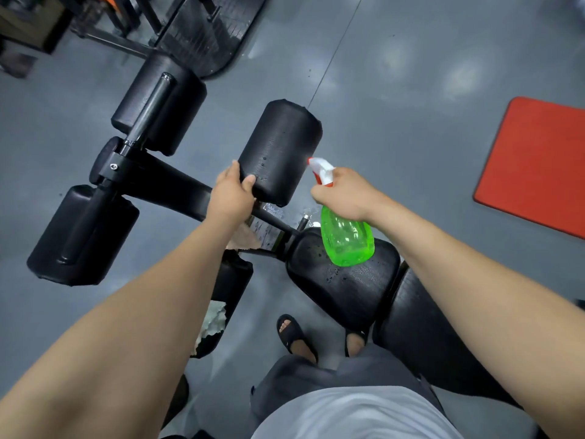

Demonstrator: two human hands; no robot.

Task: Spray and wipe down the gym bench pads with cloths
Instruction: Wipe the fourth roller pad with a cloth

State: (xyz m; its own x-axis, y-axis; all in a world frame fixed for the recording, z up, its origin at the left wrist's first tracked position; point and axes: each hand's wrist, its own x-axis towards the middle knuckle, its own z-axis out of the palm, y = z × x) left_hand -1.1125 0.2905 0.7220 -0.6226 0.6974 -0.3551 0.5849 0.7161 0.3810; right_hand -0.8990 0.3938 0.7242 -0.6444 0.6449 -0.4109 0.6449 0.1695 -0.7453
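My left hand (pixel 232 193) grips the near end of a black roller pad (pixel 280 147), thumb on its top face, where droplets show. My right hand (pixel 343 196) holds a green spray bottle (pixel 346 239) by its neck, its white and red nozzle (pixel 319 169) pointing at that pad. Below the bottle lies the black seat pad (pixel 345 286), wet with drops, and the back pad (pixel 424 324) continues to the right. A pale cloth (pixel 215 320) lies on a lower roller pad (pixel 228 296), partly hidden behind my left forearm.
Two more black roller pads (pixel 158 103) (pixel 84 236) sit on the frame at the left. A red mat (pixel 538 163) lies on the grey floor at right. Other gym equipment (pixel 202 30) stands at the top. My sandalled feet (pixel 296 337) are beside the seat.
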